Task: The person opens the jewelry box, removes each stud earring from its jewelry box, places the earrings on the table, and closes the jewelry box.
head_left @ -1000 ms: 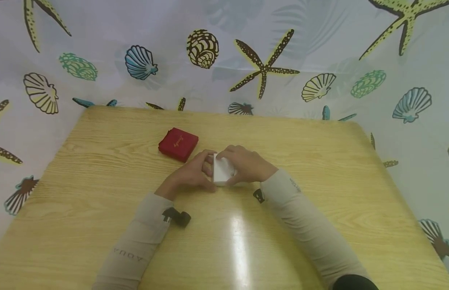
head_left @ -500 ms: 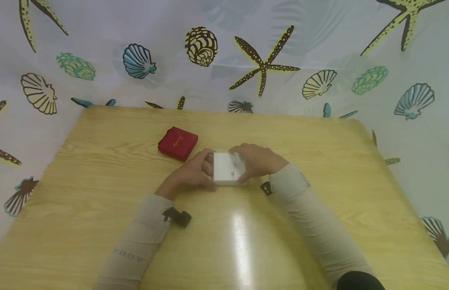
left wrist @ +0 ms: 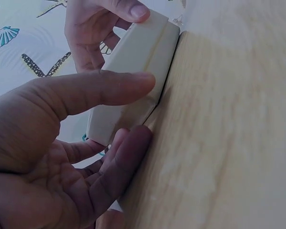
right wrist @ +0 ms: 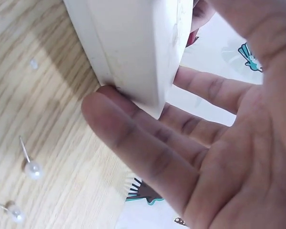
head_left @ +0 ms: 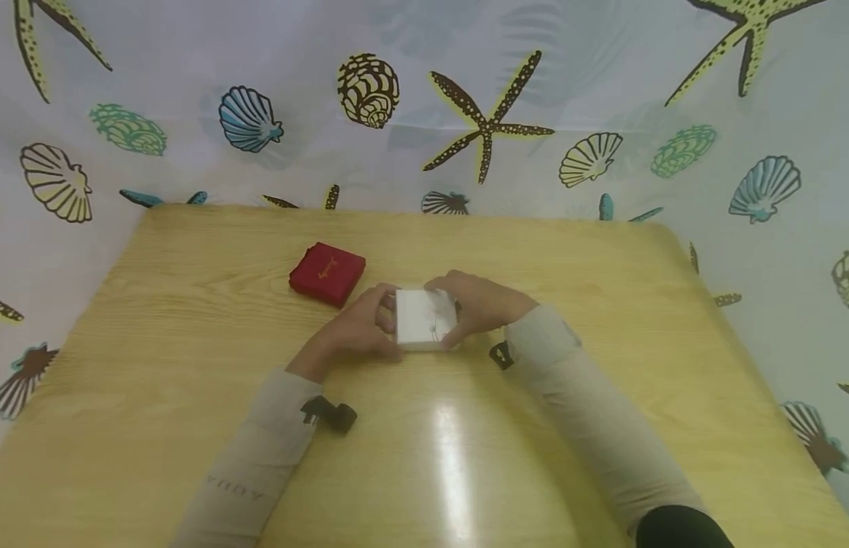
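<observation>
A small square white box (head_left: 416,318) lies on the wooden table between both hands, with faint thin dark marks on its top. My left hand (head_left: 359,327) holds its left side. In the left wrist view, the left thumb (left wrist: 114,88) lies along the near side of the box and the fingers bend in at its end. My right hand (head_left: 482,302) grips the right side, its thumb at the near corner. In the right wrist view, fingertips (right wrist: 102,107) sit at the box's lower corner, close over the table.
A dark red box (head_left: 327,274) with gold lettering stands behind the left hand. On the table near the right hand lie a pearl stud earring (right wrist: 33,169), a second pearl stud (right wrist: 15,213) and a tiny clear piece (right wrist: 34,63). A seashell-print cloth (head_left: 301,164) hangs behind the table.
My right hand has moved right, from over the top of the white box to its right side, exposing more of the top. The left hand keeps its hold.
</observation>
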The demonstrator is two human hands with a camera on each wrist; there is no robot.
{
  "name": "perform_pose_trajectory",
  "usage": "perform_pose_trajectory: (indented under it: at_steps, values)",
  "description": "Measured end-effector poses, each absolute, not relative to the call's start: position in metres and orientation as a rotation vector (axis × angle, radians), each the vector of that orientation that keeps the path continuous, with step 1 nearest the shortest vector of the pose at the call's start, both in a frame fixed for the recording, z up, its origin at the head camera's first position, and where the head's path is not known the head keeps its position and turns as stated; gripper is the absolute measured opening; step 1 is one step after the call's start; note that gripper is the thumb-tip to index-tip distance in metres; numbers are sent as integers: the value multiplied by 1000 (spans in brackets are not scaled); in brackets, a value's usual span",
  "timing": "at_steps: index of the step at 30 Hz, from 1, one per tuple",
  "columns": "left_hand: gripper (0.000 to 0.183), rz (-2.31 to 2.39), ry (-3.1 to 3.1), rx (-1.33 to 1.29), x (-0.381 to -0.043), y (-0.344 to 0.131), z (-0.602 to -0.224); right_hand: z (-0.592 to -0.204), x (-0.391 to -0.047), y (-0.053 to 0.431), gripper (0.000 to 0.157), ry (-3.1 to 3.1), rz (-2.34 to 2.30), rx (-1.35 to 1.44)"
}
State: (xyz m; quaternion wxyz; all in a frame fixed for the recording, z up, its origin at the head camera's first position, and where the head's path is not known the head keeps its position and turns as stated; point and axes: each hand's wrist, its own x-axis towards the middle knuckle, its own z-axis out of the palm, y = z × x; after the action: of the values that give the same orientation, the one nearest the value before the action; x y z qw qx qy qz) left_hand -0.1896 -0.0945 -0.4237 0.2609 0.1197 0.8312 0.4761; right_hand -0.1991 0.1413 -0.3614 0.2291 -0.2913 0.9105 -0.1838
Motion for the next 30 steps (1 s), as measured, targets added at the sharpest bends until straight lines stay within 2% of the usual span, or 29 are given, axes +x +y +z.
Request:
perform_pose_trajectory:
  at_steps: [22, 30]
  values:
    - [101, 1291, 2214, 336, -208, -52, -395, -345, -208, 181, 93, 2547, -590, -677]
    - [106, 1313, 2224, 414, -220, -29, -395, -346, -216, 204, 94, 2548, -616, -638]
